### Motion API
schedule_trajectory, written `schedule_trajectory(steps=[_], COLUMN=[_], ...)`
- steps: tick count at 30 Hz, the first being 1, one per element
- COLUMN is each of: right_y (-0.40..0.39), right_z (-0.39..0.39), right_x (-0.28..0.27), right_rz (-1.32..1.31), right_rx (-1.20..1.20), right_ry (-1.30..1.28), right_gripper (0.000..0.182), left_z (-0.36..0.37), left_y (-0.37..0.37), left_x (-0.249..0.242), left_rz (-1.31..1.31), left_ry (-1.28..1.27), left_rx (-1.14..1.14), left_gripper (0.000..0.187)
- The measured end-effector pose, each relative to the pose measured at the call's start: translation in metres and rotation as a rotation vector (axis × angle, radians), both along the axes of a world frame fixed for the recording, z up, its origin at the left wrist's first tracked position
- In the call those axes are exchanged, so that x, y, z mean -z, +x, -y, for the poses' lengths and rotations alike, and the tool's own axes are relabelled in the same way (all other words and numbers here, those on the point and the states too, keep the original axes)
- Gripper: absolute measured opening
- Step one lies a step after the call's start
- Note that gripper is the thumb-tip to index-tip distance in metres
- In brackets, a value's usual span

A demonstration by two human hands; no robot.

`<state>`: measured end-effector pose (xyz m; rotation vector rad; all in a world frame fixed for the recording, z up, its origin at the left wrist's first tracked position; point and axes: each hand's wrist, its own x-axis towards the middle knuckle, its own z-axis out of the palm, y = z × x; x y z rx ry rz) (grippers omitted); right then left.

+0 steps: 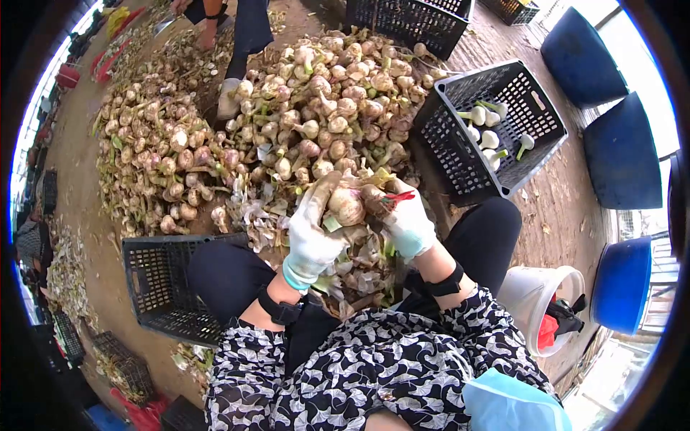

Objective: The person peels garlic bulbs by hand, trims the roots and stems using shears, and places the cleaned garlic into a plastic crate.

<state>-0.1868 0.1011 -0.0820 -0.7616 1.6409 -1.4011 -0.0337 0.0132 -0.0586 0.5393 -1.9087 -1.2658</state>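
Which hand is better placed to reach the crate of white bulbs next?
Probably the right hand: it is nearer that crate, though gripping something red; the left hand, farther off, holds a bulb.

Black-and-white leaf-print sleeves, white gloves, black wristbands.

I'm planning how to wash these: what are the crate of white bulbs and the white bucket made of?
The black crate looks like satin plastic, given its moulded lattice walls. The white bucket seems smooth plastic, judging by its even sheen.
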Motion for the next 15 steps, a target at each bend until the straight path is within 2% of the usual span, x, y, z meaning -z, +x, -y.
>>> schedule_trajectory(steps=[2,3,4,6,7,8,9,10,11,12,13,14,15], right_y=[-0.005,-0.007,-0.007,-0.006,-0.004,-0.002,0.003,0.008,0.012,0.014,0.016,0.018,0.015], right_z=[-0.005,-0.005,-0.006,-0.006,-0.006,-0.004,0.000,0.004,0.002,0.000,-0.002,-0.003,-0.006], right_x=[-0.011,-0.014,-0.013,-0.007,-0.006,-0.005,-0.008,-0.012,-0.020,-0.017,-0.014,-0.011,-0.011], right_rz=[-0.619,-0.786,-0.786,-0.570,-0.460,-0.457,-0.253,-0.050,0.262,0.265,0.067,-0.131,-0.031], right_rx=[-0.208,-0.222,-0.223,-0.199,-0.184,-0.185,-0.107,-0.030,0.085,0.084,0.032,-0.017,-0.065], right_ry=[-0.438,-0.430,-0.427,-0.413,-0.405,-0.406,-0.295,-0.180,-0.046,-0.045,-0.103,-0.165,-0.159], right_gripper=[0.037,0.045,0.045,0.028,0.021,0.021,0.021,0.022,0.022,0.022,0.023,0.023,0.024], left_z=[0.002,0.002,0.003,0.003,0.004,0.005,0.005,0.003,0.001,-0.002,-0.001,-0.002,0.001], left_y=[0.003,0.003,0.004,0.005,0.006,0.007,0.007,0.008,0.008,0.007,0.004,0.006,0.007], left_x=[0.002,0.002,0.001,-0.001,-0.002,-0.004,-0.010,-0.009,-0.008,-0.006,0.007,0.011,0.012], left_rz=[0.019,0.019,-0.032,-0.079,-0.050,-0.020,0.023,0.026,-0.009,-0.044,-0.311,-0.361,-0.366], left_ry=[-0.063,-0.058,0.014,0.089,-0.049,-0.190,-0.294,-0.293,-0.009,0.273,0.636,0.859,0.982], left_rx=[0.014,0.015,0.025,0.030,0.004,-0.021,-0.006,-0.007,0.011,0.027,0.136,0.181,0.207], left_gripper=[0.084,0.084,0.083,0.082,0.082,0.081,0.079,0.079,0.076,0.073,0.064,0.057,0.055])
